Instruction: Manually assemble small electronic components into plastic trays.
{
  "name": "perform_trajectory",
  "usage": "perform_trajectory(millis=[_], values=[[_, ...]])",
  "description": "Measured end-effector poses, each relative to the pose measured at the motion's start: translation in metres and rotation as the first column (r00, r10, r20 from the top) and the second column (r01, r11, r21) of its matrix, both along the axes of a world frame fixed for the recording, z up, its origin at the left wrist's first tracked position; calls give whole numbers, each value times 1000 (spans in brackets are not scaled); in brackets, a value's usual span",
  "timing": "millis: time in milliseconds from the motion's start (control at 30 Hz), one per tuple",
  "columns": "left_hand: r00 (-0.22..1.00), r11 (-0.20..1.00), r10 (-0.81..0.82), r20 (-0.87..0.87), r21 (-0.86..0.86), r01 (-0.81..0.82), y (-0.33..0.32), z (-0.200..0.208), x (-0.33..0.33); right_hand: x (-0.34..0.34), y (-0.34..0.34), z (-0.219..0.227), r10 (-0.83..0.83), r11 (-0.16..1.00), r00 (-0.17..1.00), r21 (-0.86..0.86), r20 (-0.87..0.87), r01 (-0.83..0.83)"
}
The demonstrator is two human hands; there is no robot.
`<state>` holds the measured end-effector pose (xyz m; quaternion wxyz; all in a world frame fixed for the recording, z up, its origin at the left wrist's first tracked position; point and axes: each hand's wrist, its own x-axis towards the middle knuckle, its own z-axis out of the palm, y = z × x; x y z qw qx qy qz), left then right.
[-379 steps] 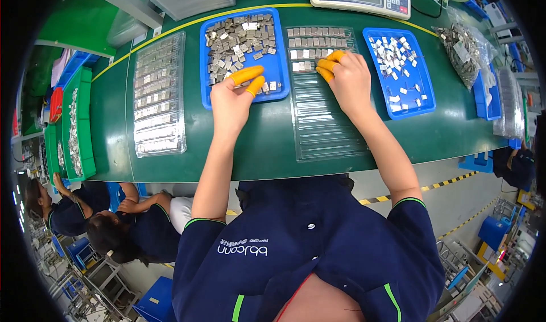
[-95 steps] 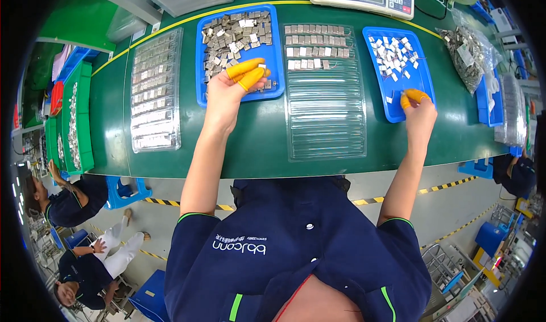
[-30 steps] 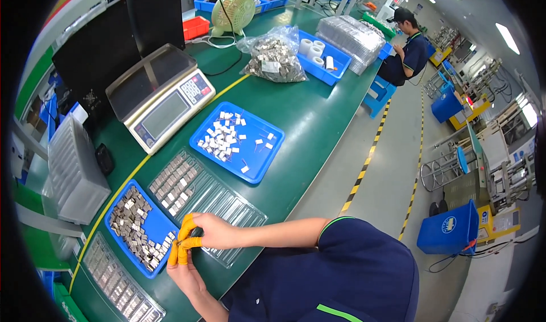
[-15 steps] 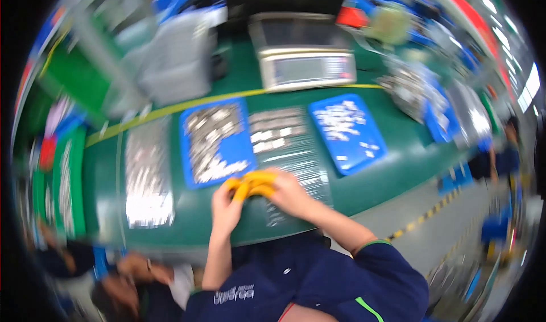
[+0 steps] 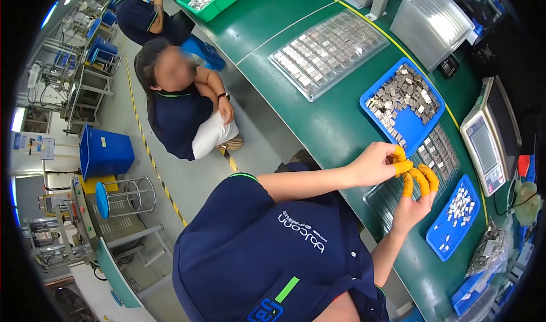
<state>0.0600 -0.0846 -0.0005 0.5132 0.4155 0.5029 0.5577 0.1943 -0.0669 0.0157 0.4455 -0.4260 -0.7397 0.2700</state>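
My left hand (image 5: pixel 376 164) and my right hand (image 5: pixel 416 200) meet over the near edge of the green table, with yellow finger cots (image 5: pixel 421 181) on several fingertips. The left fingers are pinched together against the right fingertips; whatever they may hold is hidden. My right fingers are bent upward with gaps between them, and no object shows in them. Beyond the hands lies a blue tray (image 5: pixel 414 124) of small grey metal pieces. Partly beneath the hands is a clear blister tray (image 5: pixel 435 157) with pieces in some rows. A second blue tray (image 5: pixel 453 225) holds small whitish pieces.
A filled clear blister tray (image 5: pixel 330 52) lies farther left. Stacked clear trays (image 5: pixel 430 21) and a weighing scale (image 5: pixel 488 143) stand along the back. A bag of parts (image 5: pixel 488 252) sits at the right. One seated person (image 5: pixel 182 103) is beside the table, another (image 5: pixel 149 18) farther off.
My view has swung to the left, so the table now runs diagonally and the co-workers and aisle show. My hands stay together, their yellow-tipped fingers still touching.
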Motion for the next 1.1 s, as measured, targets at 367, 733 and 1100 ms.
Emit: perform_trajectory(millis=[367, 733, 1100], values=[[796, 942, 303, -524, 293, -166, -1, 8, -16, 27, 7, -7, -16, 1000, 999, 4, 30, 16], [819, 992, 31, -572, 117, 45, -20, 16, 0, 25, -9, -2, 127, 987, 992, -98, -22, -128], [510, 844, 533, -675, 463, -270, -42, 3, -14, 62, -6, -3, 74, 990, 991, -113, -115, -87]])
